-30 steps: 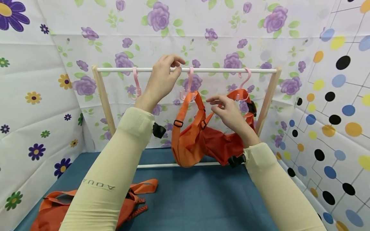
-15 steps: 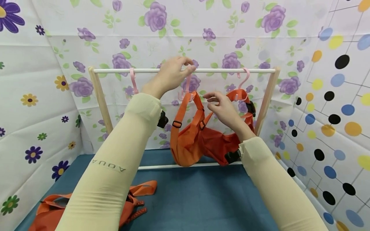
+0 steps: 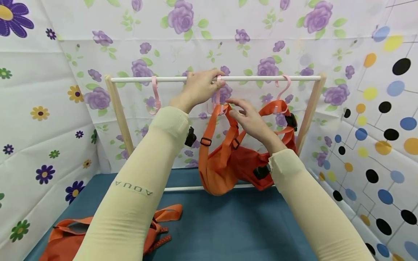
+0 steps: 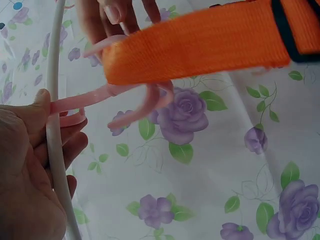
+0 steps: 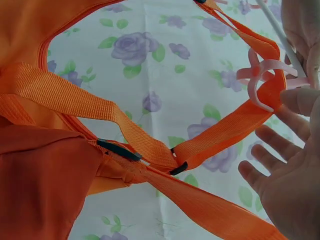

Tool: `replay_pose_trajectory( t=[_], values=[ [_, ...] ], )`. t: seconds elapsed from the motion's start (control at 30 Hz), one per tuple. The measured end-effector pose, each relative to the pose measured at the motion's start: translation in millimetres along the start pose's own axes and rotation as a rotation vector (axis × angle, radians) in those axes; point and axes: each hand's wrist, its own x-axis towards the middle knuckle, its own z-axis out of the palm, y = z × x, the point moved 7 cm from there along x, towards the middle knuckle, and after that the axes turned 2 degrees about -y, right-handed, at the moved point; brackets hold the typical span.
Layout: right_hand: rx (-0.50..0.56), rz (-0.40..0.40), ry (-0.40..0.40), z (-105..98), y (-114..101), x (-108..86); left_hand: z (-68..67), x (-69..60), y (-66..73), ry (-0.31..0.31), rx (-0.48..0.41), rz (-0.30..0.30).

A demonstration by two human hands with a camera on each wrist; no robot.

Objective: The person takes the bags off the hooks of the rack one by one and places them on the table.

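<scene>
An orange bag (image 3: 217, 174) with webbing straps and black buckles hangs from the middle pink hook (image 3: 218, 97) on a white rod (image 3: 254, 78). My left hand (image 3: 200, 87) pinches the top of that hook at the rod; the left wrist view has the thumb (image 4: 42, 102) against it and fingers behind the rod. Beside the hook's lower prongs is my right hand (image 3: 249, 117). Its fingers are spread in the right wrist view, with the thumb (image 5: 300, 100) close by the looped strap (image 5: 230, 130); contact is hard to tell.
A second pink hook (image 3: 156, 96) hangs at left. At right, another hook (image 3: 285, 87) carries more orange strap with a black buckle (image 3: 291, 122). Wooden posts (image 3: 119, 116) support the rod. Another orange bag (image 3: 65, 243) lies at front left on the blue cloth (image 3: 235, 224), partly behind my left sleeve.
My left hand has moved right along the rod to the middle hook and taken hold of its top. My right hand has come closer to the strap on that hook.
</scene>
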Motion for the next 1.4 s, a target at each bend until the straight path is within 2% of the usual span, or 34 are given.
replay_pose_trajectory(
  t=[0.33,0.6,0.8,1.03,1.23,1.4],
  values=[
    [0.027,-0.007,-0.046,10.0,-1.5,2.6,0.5,0.6,4.5,-0.053,-0.05,0.03],
    [0.004,0.073,-0.025,14.1,-2.4,9.3,-1.8,3.3,4.1,-0.091,-0.068,0.028],
    [0.012,0.103,-0.025,20.0,1.0,14.6,-9.0,1.6,3.0,-0.086,-0.067,0.021],
    [-0.052,0.087,-0.027,24.8,6.0,14.1,-10.0,-1.3,1.5,-0.085,-0.08,0.01],
    [0.028,0.084,0.002,23.3,7.6,14.4,-7.6,-2.0,1.3,-0.073,-0.085,0.018],
    [0.034,0.104,0.058,16.1,4.1,15.4,-5.4,-3.7,0.2,-0.065,-0.081,0.016]
  ],
)
